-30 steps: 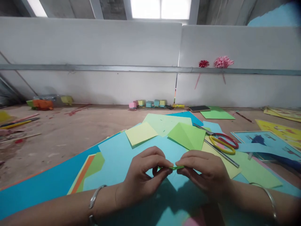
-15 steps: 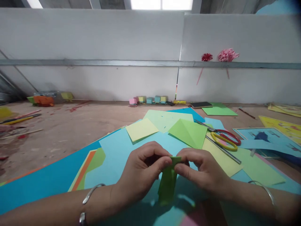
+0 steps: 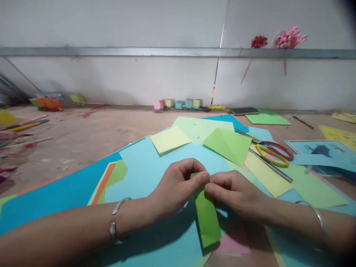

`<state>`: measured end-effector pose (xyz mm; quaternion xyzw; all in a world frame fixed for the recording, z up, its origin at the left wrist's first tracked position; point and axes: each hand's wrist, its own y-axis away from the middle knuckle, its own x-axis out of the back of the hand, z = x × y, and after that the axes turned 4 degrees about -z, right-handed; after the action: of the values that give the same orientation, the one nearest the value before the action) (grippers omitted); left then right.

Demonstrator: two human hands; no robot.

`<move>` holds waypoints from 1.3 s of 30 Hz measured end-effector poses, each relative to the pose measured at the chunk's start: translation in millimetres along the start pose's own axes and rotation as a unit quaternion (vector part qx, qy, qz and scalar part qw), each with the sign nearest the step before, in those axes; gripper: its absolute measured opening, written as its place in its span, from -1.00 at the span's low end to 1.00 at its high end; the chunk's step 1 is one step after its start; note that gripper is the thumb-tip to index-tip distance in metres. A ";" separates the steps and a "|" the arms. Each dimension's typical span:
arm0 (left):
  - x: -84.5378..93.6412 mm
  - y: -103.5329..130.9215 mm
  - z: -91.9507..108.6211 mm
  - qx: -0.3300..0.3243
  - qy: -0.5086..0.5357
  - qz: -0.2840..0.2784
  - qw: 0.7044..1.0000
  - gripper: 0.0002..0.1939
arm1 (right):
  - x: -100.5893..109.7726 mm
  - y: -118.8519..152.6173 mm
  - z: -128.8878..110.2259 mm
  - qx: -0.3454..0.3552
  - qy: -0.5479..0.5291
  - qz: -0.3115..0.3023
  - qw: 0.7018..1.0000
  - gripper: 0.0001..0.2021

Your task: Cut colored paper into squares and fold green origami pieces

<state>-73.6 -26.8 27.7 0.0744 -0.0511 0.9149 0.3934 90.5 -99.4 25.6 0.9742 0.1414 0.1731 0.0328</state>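
A narrow folded strip of green paper (image 3: 207, 218) hangs down between my hands, its lower end over the light blue sheet (image 3: 133, 189). My left hand (image 3: 185, 181) pinches its top edge between thumb and fingers. On the same edge, from the right side, the thumb and forefinger of my right hand (image 3: 233, 191) are closed on the paper. My two thumbs almost meet there. Behind the hands lie a creased green square of paper (image 3: 229, 144) and a pale yellow square (image 3: 169, 140).
Scissors with red and yellow handles (image 3: 274, 154) lie right of my hands beside a thin metal rod (image 3: 272, 165). Against the wall stand several small paper cubes (image 3: 179, 105) and a dark phone (image 3: 244, 111). Pencils (image 3: 26, 125) lie at the far left.
The view has tipped downward. The green strip has swung so its lower end points to the right, showing more of its face. My hands have drawn closer together at its top.
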 end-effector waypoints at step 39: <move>24.6 -27.0 -25.7 -0.103 -0.582 -0.043 0.805 -0.73 | 45.3 -26.1 46.8 0.109 0.581 0.196 0.782 -0.82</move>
<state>-73.2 13.2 7.7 0.5545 -0.3608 0.6713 0.3342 140.6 -62.1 -6.4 0.6926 -0.0422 0.6926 -0.1969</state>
